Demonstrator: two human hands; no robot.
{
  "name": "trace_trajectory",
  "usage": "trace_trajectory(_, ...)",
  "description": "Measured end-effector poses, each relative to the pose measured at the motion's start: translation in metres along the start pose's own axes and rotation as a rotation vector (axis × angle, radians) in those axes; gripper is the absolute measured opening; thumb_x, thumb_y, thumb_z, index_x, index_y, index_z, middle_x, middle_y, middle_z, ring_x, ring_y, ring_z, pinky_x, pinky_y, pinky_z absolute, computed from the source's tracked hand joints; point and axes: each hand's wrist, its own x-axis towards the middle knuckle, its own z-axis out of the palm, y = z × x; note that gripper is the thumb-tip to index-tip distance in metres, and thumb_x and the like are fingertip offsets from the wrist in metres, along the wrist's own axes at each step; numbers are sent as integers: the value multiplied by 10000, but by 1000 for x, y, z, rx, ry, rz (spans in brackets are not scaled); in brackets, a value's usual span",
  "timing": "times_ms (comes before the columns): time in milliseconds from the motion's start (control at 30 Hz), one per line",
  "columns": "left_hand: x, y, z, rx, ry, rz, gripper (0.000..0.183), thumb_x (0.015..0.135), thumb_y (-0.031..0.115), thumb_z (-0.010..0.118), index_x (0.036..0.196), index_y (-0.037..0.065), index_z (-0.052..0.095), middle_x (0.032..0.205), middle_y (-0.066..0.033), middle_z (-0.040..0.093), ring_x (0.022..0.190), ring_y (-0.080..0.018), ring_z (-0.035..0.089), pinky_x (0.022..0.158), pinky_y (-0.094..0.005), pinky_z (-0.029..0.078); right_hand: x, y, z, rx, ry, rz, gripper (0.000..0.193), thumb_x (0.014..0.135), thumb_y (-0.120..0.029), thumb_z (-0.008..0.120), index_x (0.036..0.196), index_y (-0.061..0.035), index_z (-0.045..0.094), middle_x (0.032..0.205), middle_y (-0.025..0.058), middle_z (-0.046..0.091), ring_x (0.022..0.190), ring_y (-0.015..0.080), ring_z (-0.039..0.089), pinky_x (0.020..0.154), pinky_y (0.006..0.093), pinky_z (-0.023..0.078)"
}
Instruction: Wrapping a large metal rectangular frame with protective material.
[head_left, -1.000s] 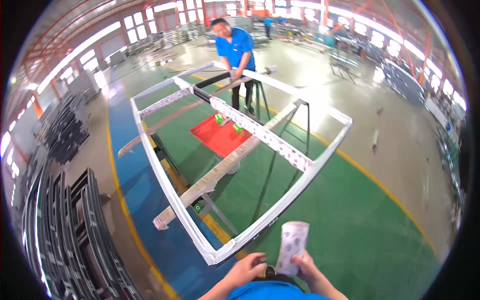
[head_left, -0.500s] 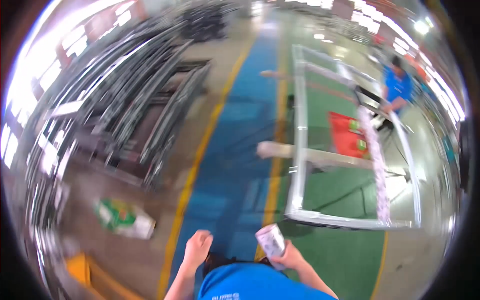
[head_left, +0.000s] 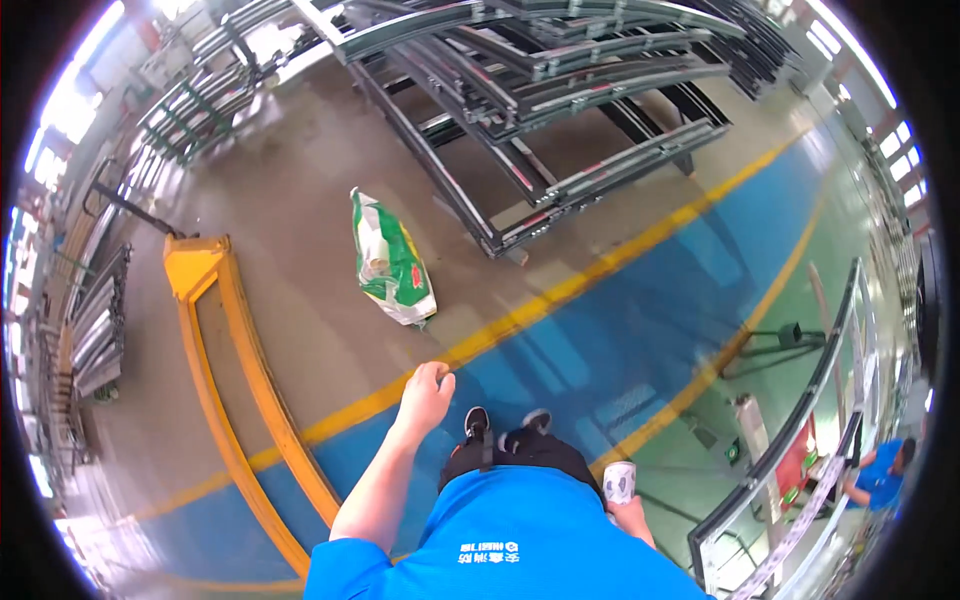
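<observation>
My right hand [head_left: 630, 515] grips a white roll [head_left: 620, 482] with a grey print, held upright beside my right hip; whether it is film or tape I cannot tell. My left hand [head_left: 427, 394] is raised in front of me with its fingers curled in, and nothing shows in it. Beyond that hand, a green and white plastic sack [head_left: 405, 270] lies on the brown floor, its mouth open and a pale roll-like thing inside. The sack and my left hand are apart.
Yellow pallet truck forks [head_left: 262, 385] lie to my left. Dark metal frames [head_left: 590, 185] are stacked ahead. A blue walkway [head_left: 560, 350] with yellow edge lines runs under my feet. At right, a co-worker in blue [head_left: 882, 475] stands by a large frame [head_left: 790, 440].
My view has turned left, bringing the sack and pallet truck forward and the co-worker's frame to the right rim. The roll is still in my right hand; my left arm reaches further out.
</observation>
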Motion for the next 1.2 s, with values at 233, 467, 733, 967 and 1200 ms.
trace_trajectory(233, 119, -50, -3, 89, 248, 35, 351, 910, 193, 586, 1155, -58, 581, 1158, -262, 624, 1096, -419, 588, 970, -462, 471, 34, -152, -51, -32, -228, 41, 695, 609, -265, 867, 1137, 105, 606, 1071, 245, 689, 973, 317, 692, 810, 419, 553)
trace_trajectory(467, 304, -151, -38, 386, 104, -147, 215, 831, 68, 545, 987, -43, 643, 989, -279, 661, 950, -432, 638, 832, -514, 513, 94, -200, -36, 354, -246, 105, 822, 642, -201, 866, 1258, 140, 441, 1180, 261, 637, 1022, 311, 671, 831, 425, 552)
trace_trajectory(733, 454, -324, -15, 960, -666, 142, 328, 895, 199, 528, 1180, 79, 638, 1155, -168, 660, 1071, -331, 623, 900, -431, 484, -90, -229, 69, 162, 59, 499, 774, 652, -292, 858, 1202, 74, 455, 1166, 273, 630, 1043, 369, 648, 857, 439, 533)
trace_trajectory(967, 475, -380, 48, 754, -1075, -173, 548, 983, 385, 436, 1458, 111, 434, 1561, -108, 353, 1432, -253, 329, 1158, -391, 299, -279, -276, 145, 245, -46, 933, 787, 617, -282, 849, 1230, 23, 459, 1154, 249, 632, 1030, 373, 657, 831, 450, 547)
trace_trajectory(1200, 465, -390, 109, 1149, -1295, 1001, 534, 985, 465, 396, 1382, 134, 527, 1406, -78, 533, 1273, -258, 504, 1050, -436, 416, -368, -322, 160, 182, -121, 1314, 880, 567, -303, 879, 1264, 17, 446, 1173, 270, 623, 1055, 381, 653, 853, 438, 561)
